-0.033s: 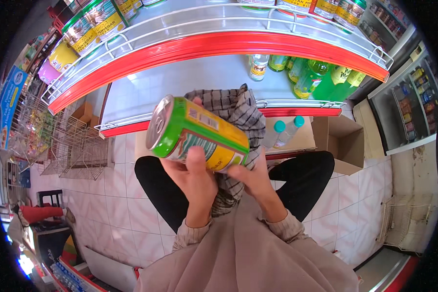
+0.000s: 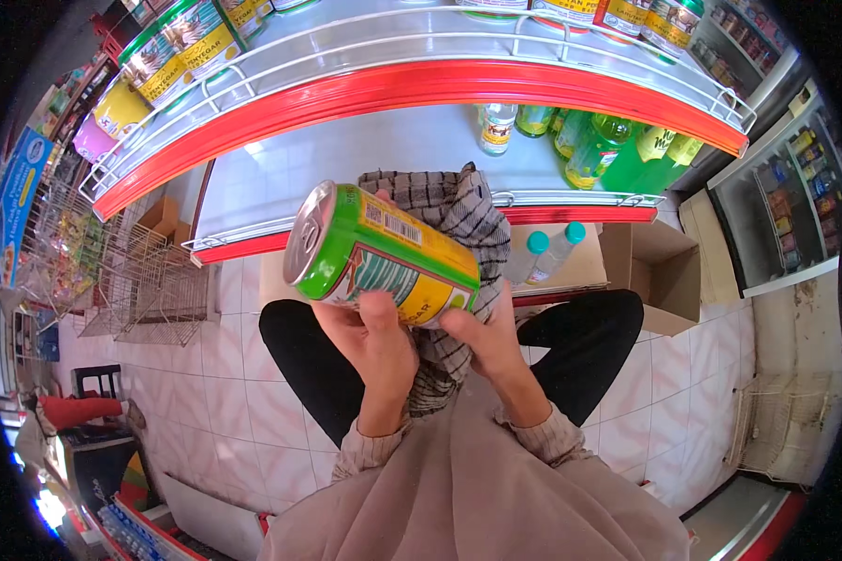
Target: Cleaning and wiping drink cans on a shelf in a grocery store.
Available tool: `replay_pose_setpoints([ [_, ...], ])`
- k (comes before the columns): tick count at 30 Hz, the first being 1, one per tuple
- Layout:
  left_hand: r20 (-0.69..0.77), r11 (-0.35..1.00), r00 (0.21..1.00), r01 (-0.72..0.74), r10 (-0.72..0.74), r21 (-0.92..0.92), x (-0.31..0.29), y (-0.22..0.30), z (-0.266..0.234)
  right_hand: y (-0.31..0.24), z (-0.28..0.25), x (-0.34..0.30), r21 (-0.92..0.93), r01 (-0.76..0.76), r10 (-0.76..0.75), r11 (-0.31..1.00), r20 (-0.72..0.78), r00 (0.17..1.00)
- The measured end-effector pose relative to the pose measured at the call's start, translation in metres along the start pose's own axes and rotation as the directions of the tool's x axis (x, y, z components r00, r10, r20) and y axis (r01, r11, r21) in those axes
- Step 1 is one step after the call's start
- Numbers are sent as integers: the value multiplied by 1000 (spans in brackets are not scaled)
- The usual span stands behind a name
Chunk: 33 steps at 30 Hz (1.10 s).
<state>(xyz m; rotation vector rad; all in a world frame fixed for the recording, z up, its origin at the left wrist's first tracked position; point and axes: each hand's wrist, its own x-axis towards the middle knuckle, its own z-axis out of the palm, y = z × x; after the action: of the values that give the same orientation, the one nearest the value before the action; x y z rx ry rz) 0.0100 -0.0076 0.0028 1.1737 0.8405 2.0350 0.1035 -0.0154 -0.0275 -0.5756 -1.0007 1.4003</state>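
A green and yellow drink can (image 2: 404,262) is tilted in front of my chest, its silver lid end to the upper left. My left hand (image 2: 376,351) is closed round the can from below, thumb against its side. At the can's bottom end, my right hand (image 2: 491,346) grips a black-and-white checked cloth (image 2: 477,220), with its thumb touching the can's lower edge. The cloth bunches behind the can and hangs down between my wrists. The fingers behind the can and cloth are mostly hidden.
Ahead stands a shelf with red edges (image 2: 421,89) and white wire rails. Large cans (image 2: 196,42) stand on its upper level, green bottles (image 2: 599,154) on the lower. Two clear bottles with teal caps (image 2: 557,254) and an open cardboard box (image 2: 660,271) are at right. Wire baskets (image 2: 150,290) stand left.
The can has turned slightly in my left hand, so more of its barcode side shows. The right thumb has shifted a little on the can's edge.
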Motion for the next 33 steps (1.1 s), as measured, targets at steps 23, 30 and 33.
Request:
replay_pose_setpoints([
  [23, 231, 966, 973, -80, 22, 245, -8, -8, 3, -6, 6, -4, -393, 194, -346, 899, -365, 864],
  [30, 193, 984, 980, 23, -57, 174, -8, 7, 9, -61, 2, 18, -731, 622, -595, 281, 376, 711],
  [33, -2, 995, 997, 71, -72, -68, 6, 7, 8, -30, -9, 3, -752, 638, -638, 165, 413, 651],
])
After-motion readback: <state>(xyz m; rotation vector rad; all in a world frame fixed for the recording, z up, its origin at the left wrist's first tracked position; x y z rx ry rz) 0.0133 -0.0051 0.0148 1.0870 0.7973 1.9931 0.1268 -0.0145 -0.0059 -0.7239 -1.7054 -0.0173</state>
